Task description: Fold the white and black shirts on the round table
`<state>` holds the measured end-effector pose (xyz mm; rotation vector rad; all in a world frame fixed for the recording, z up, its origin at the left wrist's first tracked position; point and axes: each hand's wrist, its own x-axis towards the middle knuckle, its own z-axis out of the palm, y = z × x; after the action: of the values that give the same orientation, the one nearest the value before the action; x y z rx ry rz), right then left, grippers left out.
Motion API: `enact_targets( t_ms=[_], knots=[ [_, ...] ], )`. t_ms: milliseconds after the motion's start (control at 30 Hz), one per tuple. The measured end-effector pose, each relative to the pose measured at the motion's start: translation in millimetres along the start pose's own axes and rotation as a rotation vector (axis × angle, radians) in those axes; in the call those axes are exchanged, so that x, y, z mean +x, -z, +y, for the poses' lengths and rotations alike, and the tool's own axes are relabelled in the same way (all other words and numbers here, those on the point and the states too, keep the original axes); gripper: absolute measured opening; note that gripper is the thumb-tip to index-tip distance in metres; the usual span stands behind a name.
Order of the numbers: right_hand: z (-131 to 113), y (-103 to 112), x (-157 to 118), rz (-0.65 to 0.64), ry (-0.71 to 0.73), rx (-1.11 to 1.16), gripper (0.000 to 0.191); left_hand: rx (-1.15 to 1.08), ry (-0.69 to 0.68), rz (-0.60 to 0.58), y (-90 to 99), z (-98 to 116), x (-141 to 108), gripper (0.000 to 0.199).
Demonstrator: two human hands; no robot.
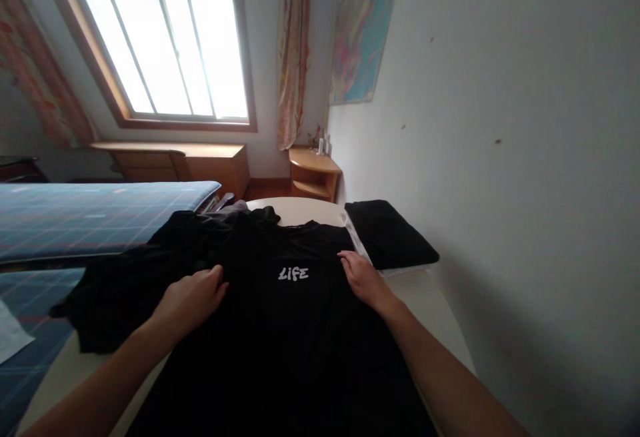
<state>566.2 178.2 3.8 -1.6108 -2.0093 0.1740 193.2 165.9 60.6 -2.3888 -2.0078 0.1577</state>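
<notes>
A black T-shirt point(295, 330) with white lettering on its chest lies spread over a round white table, its neckline on the far side. My left hand point(197, 297) is closed with curled fingers on the shirt's left side. On the right side of the lettering, my right hand point(361, 277) pinches the shirt near its right edge, fingers bent together. A heap of black clothing point(125, 284) lies left of my left hand, partly over the table's edge. Just beyond my right hand sits a folded black garment point(393, 234) on a clear plastic bag.
The white table point(445, 317) stands close to the wall on the right. Beds with blue plaid mattresses point(100, 217) are on the left. A wooden corner shelf point(315, 162), a low wooden desk point(210, 150) and a window are at the back.
</notes>
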Motion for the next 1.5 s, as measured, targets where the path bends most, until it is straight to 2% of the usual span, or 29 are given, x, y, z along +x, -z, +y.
enact_targets(
  t_ms=[133,200,367,533,633,700,833,967,1133,1300,1400,1500],
  knots=[
    [2,-11,25,-0.036,-0.034,-0.189,0.039,-0.034,0.126,0.216,6.8,1,8,0.034],
    [2,-14,42,-0.045,-0.060,-0.229,0.041,-0.070,0.171,0.272,13.7,1,16,0.039],
    [2,-14,85,-0.062,-0.191,-0.348,0.048,-0.096,0.189,0.249,24.9,1,48,0.043],
    [-3,-16,113,-0.113,-0.328,-0.441,0.042,-0.085,0.125,0.235,14.0,7,77,0.033],
    [-8,-21,124,-0.136,-0.372,-0.480,0.041,-0.118,0.019,0.288,4.9,9,87,0.027],
    [-11,-22,132,-0.140,-0.390,-0.497,0.041,-0.120,-0.019,0.322,3.1,8,91,0.031],
    [-15,-18,151,-0.088,-0.406,-0.519,0.040,-0.049,-0.046,0.373,11.9,7,97,0.044],
    [-15,-18,164,-0.036,-0.394,-0.508,0.046,0.003,-0.012,0.451,21.0,4,111,0.050],
    [-8,-34,152,-0.128,-0.294,-0.438,0.044,-0.014,-0.016,0.455,9.2,-3,131,0.052],
    [-12,-36,116,-0.153,-0.208,-0.397,0.051,-0.095,-0.040,0.533,-5.0,-5,123,0.058],
    [-33,-25,84,-0.104,-0.056,-0.344,0.042,-0.053,-0.076,0.604,-9.0,-2,109,0.059],
    [-75,-12,40,-0.141,0.151,-0.241,0.024,-0.020,-0.122,0.622,-14.0,-2,95,0.055]
  ],
)
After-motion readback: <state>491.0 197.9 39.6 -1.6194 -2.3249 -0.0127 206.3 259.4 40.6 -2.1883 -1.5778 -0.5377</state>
